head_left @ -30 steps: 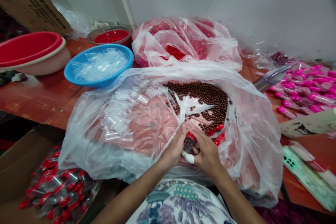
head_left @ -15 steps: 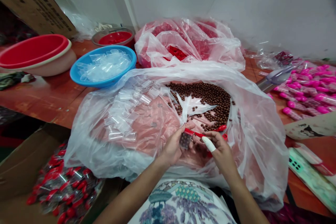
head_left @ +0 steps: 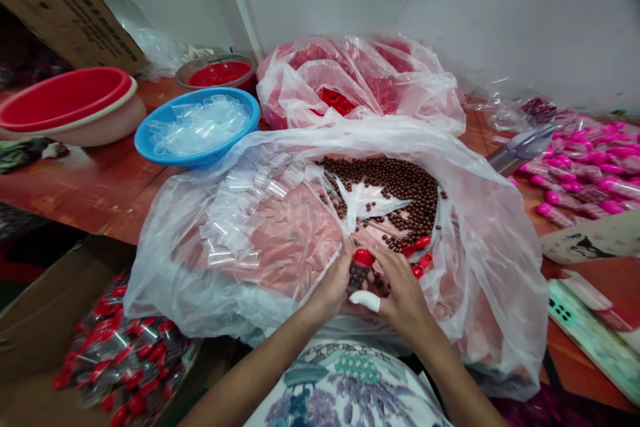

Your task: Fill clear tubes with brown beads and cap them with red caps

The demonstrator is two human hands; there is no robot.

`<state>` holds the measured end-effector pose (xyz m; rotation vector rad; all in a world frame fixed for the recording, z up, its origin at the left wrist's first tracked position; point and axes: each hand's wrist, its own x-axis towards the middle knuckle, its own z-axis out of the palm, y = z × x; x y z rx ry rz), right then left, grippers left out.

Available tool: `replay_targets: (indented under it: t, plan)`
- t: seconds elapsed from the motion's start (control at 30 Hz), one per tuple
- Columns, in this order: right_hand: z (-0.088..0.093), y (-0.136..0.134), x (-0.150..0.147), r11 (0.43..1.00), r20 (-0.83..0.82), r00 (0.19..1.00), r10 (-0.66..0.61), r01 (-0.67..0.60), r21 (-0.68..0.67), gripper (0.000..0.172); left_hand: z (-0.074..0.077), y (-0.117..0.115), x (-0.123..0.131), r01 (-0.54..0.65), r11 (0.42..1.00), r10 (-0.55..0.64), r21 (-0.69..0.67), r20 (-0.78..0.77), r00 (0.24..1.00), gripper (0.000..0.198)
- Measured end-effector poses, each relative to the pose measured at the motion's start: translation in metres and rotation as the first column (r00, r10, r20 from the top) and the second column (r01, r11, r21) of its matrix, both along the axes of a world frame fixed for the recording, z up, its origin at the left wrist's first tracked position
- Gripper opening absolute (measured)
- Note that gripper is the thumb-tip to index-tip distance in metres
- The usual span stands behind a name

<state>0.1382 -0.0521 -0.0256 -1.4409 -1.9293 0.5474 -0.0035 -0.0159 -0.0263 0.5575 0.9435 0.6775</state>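
Capped container, head view: this clear piece (head_left: 357, 278), dark with beads, sits between the two hands at the near middle of the plastic sheet (head_left: 493, 240).
Left hand: (head_left: 334, 287) fingers curled close round the container's left side, gripping it.
Right hand: (head_left: 404, 290) half curled on its right side, forefinger by the cap, white-covered thumb (head_left: 365, 300) low down; it seems to grip too, though I can't see every fingertip.
Red cap: (head_left: 363, 256) whether it is fully seated I can't tell; pressed on askew, it could pop off and spill the filling.
Brown beads: (head_left: 420, 190) round and loose, so a forearm dragging the sheet could send them rolling.
Loose red caps: (head_left: 425, 260) just right of the right hand; a knuckle could knock them in among the beads.
Number held: one container.
Number of loose caps: two hinged pieces, as I read them.
Basins: four, far left: blue basin (head_left: 167, 159), red basin (head_left: 65, 100) nested in a pale basin (head_left: 113, 121), greyish bowl (head_left: 182, 75).
Cardboard boxes: two, far left (head_left: 83, 17) and near left (head_left: 30, 347).
Too many to count: beads, clear tubes (head_left: 233, 227), pink-capped tubes (head_left: 590, 167) at right, red-capped containers (head_left: 125, 367) near left.
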Motion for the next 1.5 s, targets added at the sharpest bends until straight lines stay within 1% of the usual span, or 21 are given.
replay_targets:
  t: [0.1, 0.23, 0.37, 0.47, 0.6, 0.7, 0.8, 0.9, 0.97, 1.03, 1.13, 1.2, 1.27, 1.37, 1.5]
  plan:
    - [0.000, -0.001, -0.003, 0.999, 0.083, 0.996, 0.028, -0.031, 0.026, 0.078, 0.001, -0.001, 0.000, 0.023, 1.000, -0.024, -0.003, -0.050, 0.998, 0.071]
    - [0.002, 0.000, -0.009, 0.998, 0.160, 0.987, 0.014, -0.024, 0.066, 0.076, 0.006, -0.001, 0.002, 0.005, 1.000, -0.006, -0.009, -0.037, 0.999, 0.060]
    - [0.000, 0.002, -0.015, 0.990, 0.165, 0.986, 0.026, -0.049, 0.131, 0.069, 0.007, -0.001, 0.001, -0.005, 1.000, 0.005, -0.001, -0.062, 0.998, 0.051]
    - [-0.003, 0.003, -0.017, 0.985, 0.141, 0.988, 0.066, -0.087, 0.149, 0.068, 0.006, -0.002, -0.003, 0.008, 1.000, -0.008, -0.018, -0.026, 1.000, 0.049]
    - [-0.007, 0.002, -0.019, 0.988, 0.116, 0.989, 0.087, -0.101, 0.119, 0.067, 0.004, -0.003, -0.010, -0.018, 0.999, 0.020, -0.043, 0.065, 0.998, 0.039]
    - [-0.005, 0.003, -0.020, 0.993, 0.118, 0.989, 0.092, -0.101, 0.066, 0.069, 0.004, -0.001, -0.013, -0.033, 0.994, 0.045, -0.101, 0.120, 0.992, 0.041]
    - [-0.001, 0.006, -0.020, 0.994, 0.132, 0.986, 0.101, -0.106, 0.031, 0.071, 0.007, 0.001, -0.014, -0.043, 0.987, 0.062, -0.158, 0.121, 0.991, 0.040]
    - [0.002, 0.008, -0.020, 0.995, 0.132, 0.987, 0.091, -0.097, 0.036, 0.068, 0.012, 0.001, -0.015, -0.071, 0.986, 0.088, -0.154, 0.106, 0.991, 0.038]
    - [0.002, 0.007, -0.021, 0.996, 0.112, 0.991, 0.067, -0.074, 0.054, 0.068, 0.015, -0.001, -0.015, -0.061, 0.987, 0.078, -0.148, 0.113, 0.991, 0.040]
    - [0.002, 0.006, -0.021, 0.996, 0.094, 0.995, 0.041, -0.048, 0.072, 0.070, 0.018, -0.002, -0.017, -0.038, 0.994, 0.051, -0.106, 0.118, 0.992, 0.044]
    - [0.001, 0.005, -0.020, 0.996, 0.092, 0.995, 0.024, -0.032, 0.082, 0.070, 0.019, -0.004, -0.019, -0.010, 0.998, 0.005, 0.061, 0.081, 0.997, 0.061]
    - [0.001, 0.004, -0.019, 0.996, 0.097, 0.995, 0.026, -0.034, 0.086, 0.070, 0.018, -0.005, -0.020, 0.012, 0.984, -0.017, 0.177, 0.024, 1.000, 0.070]
    - [0.000, 0.004, -0.019, 0.995, 0.107, 0.994, 0.023, -0.033, 0.090, 0.070, 0.017, -0.006, -0.020, 0.025, 0.964, -0.016, 0.265, -0.036, 0.999, 0.075]
    - [-0.002, 0.003, -0.018, 0.995, 0.125, 0.992, 0.012, -0.025, 0.098, 0.069, 0.014, -0.008, -0.019, 0.032, 0.936, 0.011, 0.351, -0.121, 0.993, 0.077]
    - [-0.005, 0.002, -0.019, 0.996, 0.122, 0.992, 0.014, -0.025, 0.091, 0.070, 0.010, -0.011, -0.019, 0.064, 0.902, 0.042, 0.428, -0.235, 0.971, 0.072]
